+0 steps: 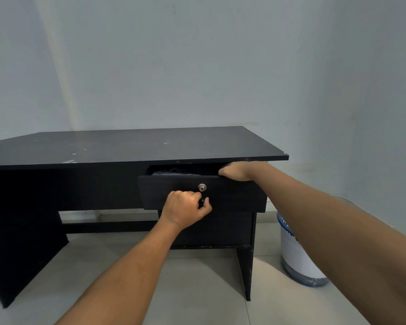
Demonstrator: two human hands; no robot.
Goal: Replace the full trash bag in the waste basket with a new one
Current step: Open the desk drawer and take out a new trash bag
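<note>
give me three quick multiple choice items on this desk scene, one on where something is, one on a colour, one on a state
1. Where does the waste basket stand?
A. on the desk top
B. on the floor by the desk's right end
C. under the desk's left end

2. What colour is the desk?
A. white
B. black
C. red

3. What state is the drawer in?
A. partly open
B. fully shut
C. taken out and lying on the floor

Key:
1 B, the basket shows on the tiles beside the desk's right leg, partly behind the person's right forearm.
2 B, the top, legs and drawer front are all black.
3 A, a gap shows over the drawer front, with the left hand closed on the knob and the right hand reaching into the gap.
</note>
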